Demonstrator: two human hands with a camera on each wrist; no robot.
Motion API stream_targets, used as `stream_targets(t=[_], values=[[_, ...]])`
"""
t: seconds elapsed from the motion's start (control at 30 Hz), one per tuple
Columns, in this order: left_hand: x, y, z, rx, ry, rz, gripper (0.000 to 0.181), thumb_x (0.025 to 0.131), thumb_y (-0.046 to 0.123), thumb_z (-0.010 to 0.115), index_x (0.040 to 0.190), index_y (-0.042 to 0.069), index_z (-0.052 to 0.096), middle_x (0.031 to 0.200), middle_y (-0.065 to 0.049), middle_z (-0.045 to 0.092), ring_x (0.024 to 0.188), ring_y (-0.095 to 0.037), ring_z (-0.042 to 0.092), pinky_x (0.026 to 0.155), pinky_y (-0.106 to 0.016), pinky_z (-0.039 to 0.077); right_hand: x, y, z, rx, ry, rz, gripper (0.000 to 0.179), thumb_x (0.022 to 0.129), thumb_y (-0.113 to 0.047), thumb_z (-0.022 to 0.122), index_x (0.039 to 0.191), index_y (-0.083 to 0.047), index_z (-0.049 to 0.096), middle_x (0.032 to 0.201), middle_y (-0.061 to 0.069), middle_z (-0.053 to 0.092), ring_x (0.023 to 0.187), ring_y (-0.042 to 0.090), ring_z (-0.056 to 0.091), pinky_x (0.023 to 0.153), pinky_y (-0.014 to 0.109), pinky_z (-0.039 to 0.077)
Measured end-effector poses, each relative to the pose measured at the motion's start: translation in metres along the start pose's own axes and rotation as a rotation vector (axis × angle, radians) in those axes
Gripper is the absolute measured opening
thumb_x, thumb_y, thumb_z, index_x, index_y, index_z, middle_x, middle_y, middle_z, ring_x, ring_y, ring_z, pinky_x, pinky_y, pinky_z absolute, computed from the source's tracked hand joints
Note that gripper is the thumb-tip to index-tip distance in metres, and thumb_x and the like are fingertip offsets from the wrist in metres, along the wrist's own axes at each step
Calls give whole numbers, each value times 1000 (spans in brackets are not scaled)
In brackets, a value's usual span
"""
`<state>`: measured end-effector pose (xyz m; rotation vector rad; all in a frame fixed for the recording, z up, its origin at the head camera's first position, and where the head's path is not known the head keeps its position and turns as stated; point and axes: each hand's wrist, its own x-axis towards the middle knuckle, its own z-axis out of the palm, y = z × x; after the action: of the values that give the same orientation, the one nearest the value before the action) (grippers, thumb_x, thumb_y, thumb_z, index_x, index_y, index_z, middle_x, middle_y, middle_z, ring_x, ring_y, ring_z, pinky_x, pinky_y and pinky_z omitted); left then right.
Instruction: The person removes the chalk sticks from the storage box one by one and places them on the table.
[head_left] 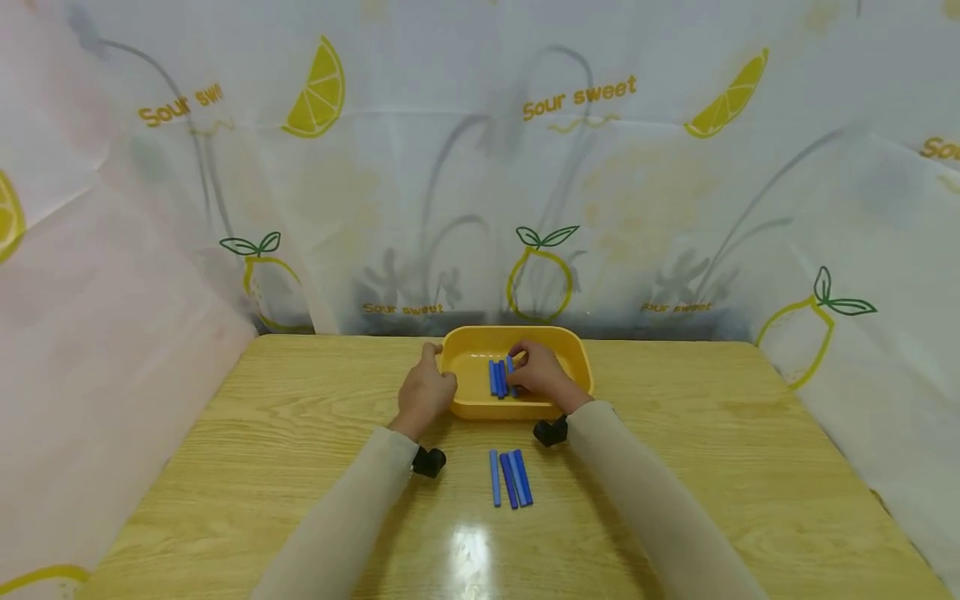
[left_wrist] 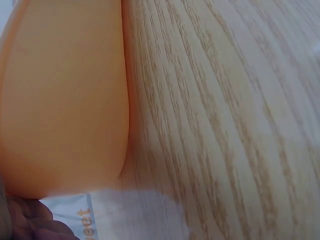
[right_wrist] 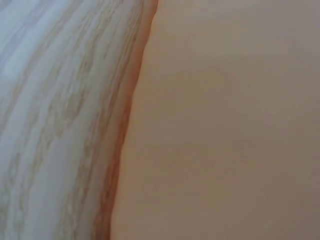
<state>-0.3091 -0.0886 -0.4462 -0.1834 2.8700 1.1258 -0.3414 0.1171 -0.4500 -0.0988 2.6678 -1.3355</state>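
A yellow plastic tray (head_left: 480,411) with rounded corners stands near the table's back edge. My left hand (head_left: 426,390) grips its left rim, and that hand's fingers (left_wrist: 37,222) show below the tray wall (left_wrist: 65,100) in the left wrist view. Over the tray's right half, my right hand (head_left: 542,372) pinches a slim blue stick (head_left: 510,364), its lower part partly hidden by the fingers. Several blue sticks (head_left: 497,378) lie side by side in the tray, just left of it. The tray wall (right_wrist: 220,125) fills most of the right wrist view; no fingers show there.
Several more blue sticks (head_left: 513,478) lie on the wooden table (head_left: 315,433) in front of the tray, between my forearms. A white curtain (head_left: 420,192) with lemon prints hangs behind the table. Black wrist cameras (head_left: 429,462) sit under both wrists.
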Motion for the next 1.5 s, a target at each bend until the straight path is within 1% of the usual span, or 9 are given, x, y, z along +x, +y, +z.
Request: stream_targets(t=[0.2,0.33,0.47,0.63,0.93,1.07,1.27,1.4,1.5], values=[[-2,4,-1,-13,4,3,56,89,19,47,144,21,33,61,-4,51,49,-18,40,45,-29,32,-4,0,-7,107,46,-15,41,81,-6,69,120,-8,55,91,11,60,65,20,57,58,31,52],[-4,5,-1,3,-1,-9,56,89,20,48,143,21,34,63,-5,53,51,-19,42,47,-29,33,-11,-5,-13,202,73,-36,43,83,-4,67,123,-8,51,92,11,54,67,22,55,64,39,57],[-4,5,-1,22,0,-15,56,89,20,47,143,22,33,62,-5,53,50,-19,40,47,-30,32,-24,-12,-21,245,95,-88,43,83,-4,67,122,-9,49,91,11,51,68,22,55,70,47,57],[-3,7,-2,20,14,2,56,89,20,47,143,22,34,63,-5,53,51,-19,41,47,-30,32,-44,-17,-30,253,64,-143,42,82,-2,65,121,-7,50,91,12,51,64,22,55,68,50,57],[-6,4,-2,10,-2,-15,55,89,19,47,143,22,34,64,-6,54,51,-20,42,47,-29,33,-69,-12,-29,244,27,-167,39,82,-2,64,118,-7,51,90,12,53,61,21,55,64,50,56],[-6,3,0,1,-2,8,55,89,19,47,143,21,34,63,-6,52,50,-19,40,46,-29,32,-78,-8,-32,243,23,-192,38,83,-2,63,119,-7,51,91,12,53,63,22,57,65,51,56],[-6,2,2,0,-8,14,55,89,19,46,143,21,34,62,-5,52,49,-18,39,45,-28,31,-98,-5,-38,218,-1,-227,37,84,0,63,119,-5,50,91,13,53,64,22,54,61,46,55],[-5,1,2,11,-9,17,55,90,20,46,143,21,33,61,-5,52,48,-18,40,44,-28,31,-110,-2,-40,204,-43,-230,36,84,-2,63,118,-6,51,90,13,52,63,22,54,60,46,55],[-3,1,0,15,2,18,55,89,20,46,143,21,33,60,-5,52,47,-18,39,44,-28,30,-114,4,-39,199,-112,-230,35,85,-2,63,117,-6,51,89,13,51,61,20,55,60,50,55]])
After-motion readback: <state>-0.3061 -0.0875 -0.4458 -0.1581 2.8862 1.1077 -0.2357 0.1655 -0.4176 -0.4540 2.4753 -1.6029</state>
